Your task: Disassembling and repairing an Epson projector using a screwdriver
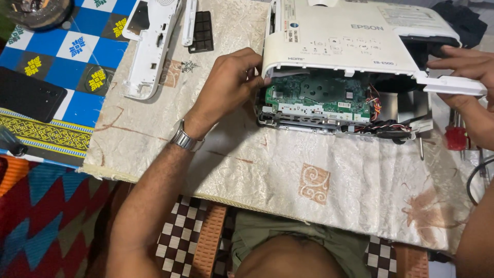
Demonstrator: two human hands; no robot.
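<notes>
A white projector (pixel 350 38) lies on a cream cloth (pixel 319 170), its top cover lifted at the near side so the green circuit board (pixel 319 98) and coloured wires (pixel 378 105) show underneath. My left hand (pixel 226 85), with a metal watch (pixel 186 139) at the wrist, grips the cover's left near corner. My right hand (pixel 465 69) holds the cover's right near corner, fingers over the white edge.
A detached white panel (pixel 152 44), a white strip (pixel 189 23) and a black grille (pixel 200 32) lie at the back left. A red-handled tool (pixel 455 136) and a black cable (pixel 476 177) sit at the right. A dark phone (pixel 28 95) rests on the blue checked cloth.
</notes>
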